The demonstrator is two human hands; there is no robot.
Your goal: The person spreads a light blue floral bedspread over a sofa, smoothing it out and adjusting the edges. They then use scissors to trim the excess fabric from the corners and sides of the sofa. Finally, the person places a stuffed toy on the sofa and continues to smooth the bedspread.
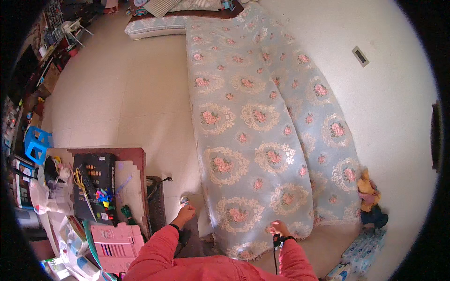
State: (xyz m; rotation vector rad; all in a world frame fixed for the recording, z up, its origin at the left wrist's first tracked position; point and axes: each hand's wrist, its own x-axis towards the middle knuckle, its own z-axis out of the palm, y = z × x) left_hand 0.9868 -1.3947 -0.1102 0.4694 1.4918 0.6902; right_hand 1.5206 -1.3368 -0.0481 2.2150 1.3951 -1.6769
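Observation:
A long light-blue cloth with pink roses and cream scrolls (236, 136) hangs over the long seat and runs down to me, its near edge fringed. To the left of its near end, my left hand (186, 214) is closed around a small silvery, rounded object (184, 201), too small to name. My right hand (280, 228) is over the cloth near its front right corner. Its fingers are curled together, and whatever they may pinch is hidden. A dark band with a cable sits at the right wrist.
To my left stands a table (143, 187) with a black box (89, 201), scissors and a pink plastic case (117, 246). A blue stool (37, 144) is beyond it. Wrapped packs (363, 248) and a cloth bundle (369, 192) lie by the right wall.

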